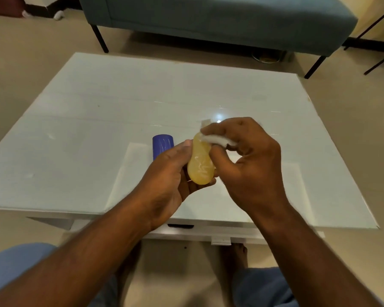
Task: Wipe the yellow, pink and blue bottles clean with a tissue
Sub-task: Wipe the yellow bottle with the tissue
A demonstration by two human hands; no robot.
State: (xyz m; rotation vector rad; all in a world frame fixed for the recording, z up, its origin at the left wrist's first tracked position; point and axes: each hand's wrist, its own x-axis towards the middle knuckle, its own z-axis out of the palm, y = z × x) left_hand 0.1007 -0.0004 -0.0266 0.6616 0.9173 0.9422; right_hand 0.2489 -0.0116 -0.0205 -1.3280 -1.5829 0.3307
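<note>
The fingers (217, 130) of the right hand (251, 160) are curled and pinch a small wad of white tissue (217, 140), pressing it against the upper end of a translucent yellow plastic bottle with a rounded bottom (201, 165), just right of the frame's centre. The left hand (164, 182) grasps that bottle from the left and below: its fingers wrap behind and under the body, one fingertip showing at the bottle's lower right, while the thumb lies along the left side up toward the top. The bottle is held clear above the surface, tilted so its rounded bottom points toward the camera and its top leans away. Faint white streaks show on its facing side.

Just left of the hands, partly hidden behind the left hand, a dark blue cylindrical bottle (162, 145) stands upright on the glossy white rectangular surface (87, 129). A bright light reflection sits on the surface just above the right hand's knuckles. A pink bottle cannot be made out anywhere in the frame.

Both bare forearms come in from the lower corners. Along the bottom edge are the person's blue-clad knees (16, 269) and a bare foot on the beige floor (27, 63). Across the top of the frame stands a teal upholstered bench on thin black legs (220, 16).
</note>
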